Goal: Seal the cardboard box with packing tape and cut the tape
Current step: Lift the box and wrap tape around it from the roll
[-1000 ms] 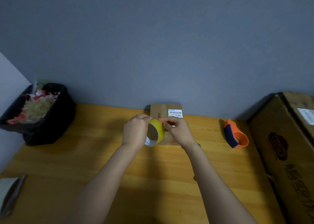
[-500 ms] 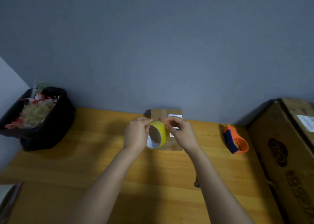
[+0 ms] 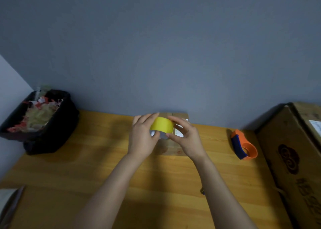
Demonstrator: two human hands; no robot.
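A single wide-angle view looks from the person's head, forward and slightly down, so the grey wall (image 3: 156, 46) fills the upper half and the bench (image 3: 86, 168) the lower. The fingers (image 3: 175, 122) sit near frame centre at arm's length, both forearms entering from the bottom edge. No second view shares the scene.

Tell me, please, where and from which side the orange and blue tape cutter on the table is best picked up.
Probably by the open orange ring at the near end of the tape cutter, coming from above with the right hand, which is nearer. The ring lies clear on the wooden table, while the large cardboard box crowds its right side.
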